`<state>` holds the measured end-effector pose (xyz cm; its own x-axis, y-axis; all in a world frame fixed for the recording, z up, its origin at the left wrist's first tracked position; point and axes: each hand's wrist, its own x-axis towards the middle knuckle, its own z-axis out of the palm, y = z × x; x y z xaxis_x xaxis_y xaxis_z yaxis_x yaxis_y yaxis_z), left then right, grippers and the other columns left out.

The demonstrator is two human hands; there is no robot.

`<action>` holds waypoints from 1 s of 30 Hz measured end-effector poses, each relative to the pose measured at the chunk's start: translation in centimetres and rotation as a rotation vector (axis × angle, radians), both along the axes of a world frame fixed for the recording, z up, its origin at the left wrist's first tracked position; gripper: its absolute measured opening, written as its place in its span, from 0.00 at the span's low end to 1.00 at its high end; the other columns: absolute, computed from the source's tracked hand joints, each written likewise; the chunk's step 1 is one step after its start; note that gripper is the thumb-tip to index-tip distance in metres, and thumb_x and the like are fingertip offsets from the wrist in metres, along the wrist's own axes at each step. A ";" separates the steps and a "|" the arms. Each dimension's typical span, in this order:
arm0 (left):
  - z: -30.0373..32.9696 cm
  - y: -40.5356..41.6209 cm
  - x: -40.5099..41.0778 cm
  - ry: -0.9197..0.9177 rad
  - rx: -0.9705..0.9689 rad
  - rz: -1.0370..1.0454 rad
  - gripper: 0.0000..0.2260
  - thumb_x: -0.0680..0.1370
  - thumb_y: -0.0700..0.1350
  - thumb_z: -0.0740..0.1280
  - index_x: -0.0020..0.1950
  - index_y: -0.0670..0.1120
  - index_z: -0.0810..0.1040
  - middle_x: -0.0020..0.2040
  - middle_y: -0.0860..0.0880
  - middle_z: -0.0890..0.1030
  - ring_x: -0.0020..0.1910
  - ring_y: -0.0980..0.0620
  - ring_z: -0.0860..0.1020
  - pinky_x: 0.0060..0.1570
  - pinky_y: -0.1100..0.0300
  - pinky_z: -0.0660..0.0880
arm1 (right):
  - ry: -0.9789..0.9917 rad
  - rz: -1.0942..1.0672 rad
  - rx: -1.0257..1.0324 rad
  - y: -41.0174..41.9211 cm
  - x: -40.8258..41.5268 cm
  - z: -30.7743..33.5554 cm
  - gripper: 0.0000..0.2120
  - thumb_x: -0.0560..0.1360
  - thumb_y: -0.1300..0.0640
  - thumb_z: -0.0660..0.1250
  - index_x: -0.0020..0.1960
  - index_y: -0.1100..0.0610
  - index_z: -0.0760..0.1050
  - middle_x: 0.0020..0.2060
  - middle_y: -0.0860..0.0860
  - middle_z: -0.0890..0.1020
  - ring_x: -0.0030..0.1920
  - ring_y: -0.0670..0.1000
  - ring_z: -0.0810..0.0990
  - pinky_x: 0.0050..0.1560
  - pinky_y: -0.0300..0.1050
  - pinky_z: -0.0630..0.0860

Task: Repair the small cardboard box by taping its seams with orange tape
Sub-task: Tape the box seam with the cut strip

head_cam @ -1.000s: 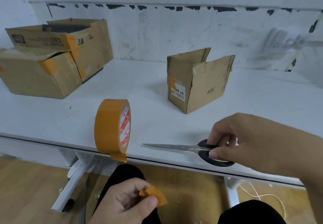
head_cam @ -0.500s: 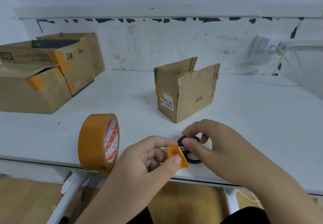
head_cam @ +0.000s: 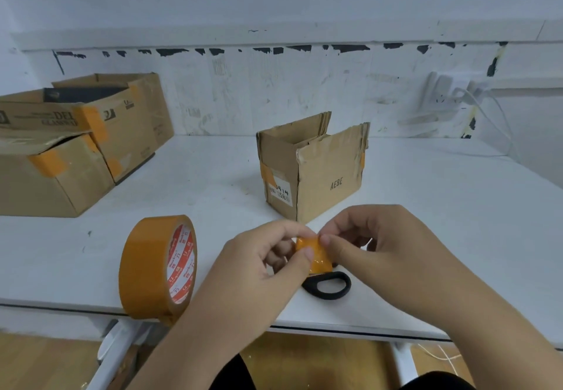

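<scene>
A small cardboard box (head_cam: 316, 176) stands open-topped in the middle of the white table (head_cam: 441, 207), with orange tape patches on two of its corners. In front of it my left hand (head_cam: 259, 268) and my right hand (head_cam: 374, 243) both pinch a short cut piece of orange tape (head_cam: 316, 255), held just above the table. The orange tape roll (head_cam: 158, 268) stands on edge at the table's front edge, left of my hands. Black scissor handles (head_cam: 329, 286) lie on the table under my hands; the blades are hidden.
Two larger cardboard boxes (head_cam: 76, 146) patched with orange tape sit at the back left against the wall. A white power strip with cables (head_cam: 451, 97) hangs on the wall at the right. The table's front edge runs just below my hands.
My right hand let go of the scissors, which now lie on the table. My left hand rose from below the table with the tape piece, and both hands now pinch it.
</scene>
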<state>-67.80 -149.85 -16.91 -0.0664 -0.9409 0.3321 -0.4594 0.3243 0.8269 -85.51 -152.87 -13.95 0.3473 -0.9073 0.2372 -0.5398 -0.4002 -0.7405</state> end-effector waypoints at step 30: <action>-1.0 -7.2 -0.2 0.147 -0.231 0.187 0.05 0.75 0.45 0.69 0.45 0.55 0.81 0.38 0.60 0.82 0.39 0.61 0.78 0.40 0.71 0.72 | -0.446 -0.013 -0.196 -7.0 2.2 -3.6 0.04 0.76 0.59 0.68 0.43 0.52 0.78 0.35 0.50 0.82 0.34 0.40 0.75 0.36 0.31 0.69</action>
<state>-67.96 -157.03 -17.88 0.1652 -0.8307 0.5316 -0.4097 0.4325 0.8032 -83.26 -159.91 -17.56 0.1621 -0.8340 0.5274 -0.1925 -0.5509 -0.8120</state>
